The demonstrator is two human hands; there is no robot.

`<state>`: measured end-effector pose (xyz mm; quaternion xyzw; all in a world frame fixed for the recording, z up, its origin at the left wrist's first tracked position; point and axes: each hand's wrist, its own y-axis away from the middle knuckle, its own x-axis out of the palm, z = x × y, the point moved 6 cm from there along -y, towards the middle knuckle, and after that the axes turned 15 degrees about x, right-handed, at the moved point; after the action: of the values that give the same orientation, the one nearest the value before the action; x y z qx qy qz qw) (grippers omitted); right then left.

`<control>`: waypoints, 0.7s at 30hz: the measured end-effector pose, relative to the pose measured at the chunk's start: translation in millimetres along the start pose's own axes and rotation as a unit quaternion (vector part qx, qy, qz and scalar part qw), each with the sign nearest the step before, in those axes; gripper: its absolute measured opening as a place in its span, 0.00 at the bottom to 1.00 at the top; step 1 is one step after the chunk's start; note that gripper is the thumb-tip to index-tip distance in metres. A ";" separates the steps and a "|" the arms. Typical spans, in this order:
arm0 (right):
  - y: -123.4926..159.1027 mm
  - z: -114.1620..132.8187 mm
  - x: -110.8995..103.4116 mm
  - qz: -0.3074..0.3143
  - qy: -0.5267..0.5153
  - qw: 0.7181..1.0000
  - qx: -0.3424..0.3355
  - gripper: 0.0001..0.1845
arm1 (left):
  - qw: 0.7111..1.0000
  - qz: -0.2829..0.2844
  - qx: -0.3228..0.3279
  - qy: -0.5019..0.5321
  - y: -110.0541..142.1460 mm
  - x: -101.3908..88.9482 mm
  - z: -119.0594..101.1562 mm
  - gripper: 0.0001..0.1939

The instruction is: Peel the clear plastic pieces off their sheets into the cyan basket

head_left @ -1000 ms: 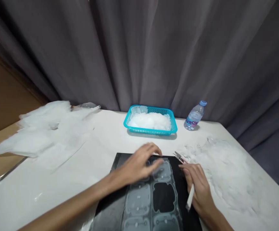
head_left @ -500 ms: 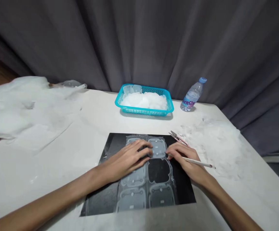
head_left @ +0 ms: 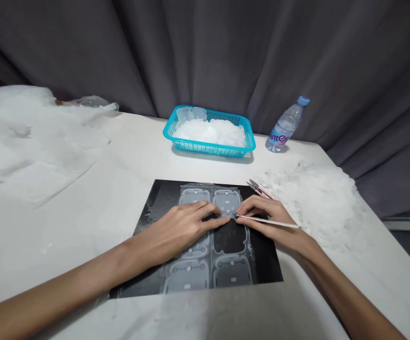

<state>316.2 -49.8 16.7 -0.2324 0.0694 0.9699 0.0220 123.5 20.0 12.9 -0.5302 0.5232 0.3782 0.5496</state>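
A clear moulded plastic sheet (head_left: 226,200) with several rounded cells lies on a black mat (head_left: 158,196) in front of me. One cell is an empty cut-out showing the mat. My left hand (head_left: 179,229) rests flat on the sheet, fingers stretched out and pressing it down. My right hand (head_left: 264,215) is closed round a thin white stick-like tool (head_left: 271,221), its tip touching the sheet at the edge of the top right cell, close to my left fingertips.
A turquoise basket (head_left: 208,147) of white plastic pieces stands behind the mat. A water bottle (head_left: 285,126) stands at the back right. Small snips (head_left: 256,187) lie by a heap of white offcuts (head_left: 314,200). Clear plastic sheets (head_left: 31,137) pile at left. A grey curtain hangs behind.
My view has tipped down and the mat sits higher in frame. My left hand slid down the sheet and flattened; my right hand swung the tool level and brought its tip to the cell's edge.
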 end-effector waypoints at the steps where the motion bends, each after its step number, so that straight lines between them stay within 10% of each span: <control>1: 0.2 0.6 -0.4 0.002 0.000 1.000 -0.011 0.04 | 1.000 0.017 -0.006 -0.010 -0.4 1.4 -1.6 0.32; 21: 3.0 6.4 4.4 0.023 0.071 0.995 -0.068 0.03 | 0.999 -0.013 -0.035 -0.013 0.6 4.8 -7.8 0.23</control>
<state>309.2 -51.8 20.8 -0.2999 0.0099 0.9537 -0.0211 122.3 11.9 8.9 -0.5511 0.4953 0.3957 0.5425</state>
